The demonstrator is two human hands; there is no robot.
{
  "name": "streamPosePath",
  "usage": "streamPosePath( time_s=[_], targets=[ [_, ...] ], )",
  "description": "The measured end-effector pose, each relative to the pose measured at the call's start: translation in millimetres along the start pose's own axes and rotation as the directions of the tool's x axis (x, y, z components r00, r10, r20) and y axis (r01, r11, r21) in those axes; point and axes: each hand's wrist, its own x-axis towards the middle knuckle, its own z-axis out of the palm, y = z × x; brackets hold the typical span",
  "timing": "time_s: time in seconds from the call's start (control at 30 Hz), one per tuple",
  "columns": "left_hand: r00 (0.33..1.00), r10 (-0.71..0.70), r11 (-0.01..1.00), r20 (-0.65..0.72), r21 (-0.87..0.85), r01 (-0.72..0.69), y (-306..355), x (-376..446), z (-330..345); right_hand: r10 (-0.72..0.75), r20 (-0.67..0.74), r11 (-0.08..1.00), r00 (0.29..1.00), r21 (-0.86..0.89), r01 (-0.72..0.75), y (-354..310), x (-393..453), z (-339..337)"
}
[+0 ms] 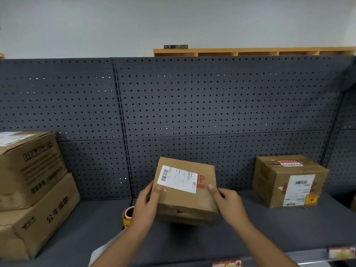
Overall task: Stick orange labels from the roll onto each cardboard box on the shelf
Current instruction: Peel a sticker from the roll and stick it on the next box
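Note:
A small cardboard box with a white shipping label is tilted up above the grey shelf at centre. My left hand grips its left side and my right hand grips its right side, thumbs on the top face. The roll of orange labels stands on the shelf just left of my left hand, partly hidden by it. A second cardboard box at the right bears an orange label on its front lower corner. Two stacked larger boxes stand at the left.
A dark pegboard back panel runs behind the shelf. The shelf's front edge carries price-tag strips. A wooden rack shows beyond the panel's top. Bare shelf lies between the held box and the right box.

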Motion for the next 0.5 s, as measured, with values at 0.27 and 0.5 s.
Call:
streamPosePath(
  time_s=[0.27, 0.5],
  targets=[
    [0.989, -0.149, 0.988, 0.007, 0.029, 0.149, -18.1, 5.1, 6.2, 0.118, 0.072, 0.979, 0.99, -0.177, -0.104, -3.4, 3.6, 5.1],
    [0.964, -0.264, 0.963, 0.024, 0.056, 0.262, -34.1, 8.9, 1.3, 0.139, 0.184, 0.982, 0.973, -0.152, -0.112, 8.6, 1.3, 12.2]
  ],
)
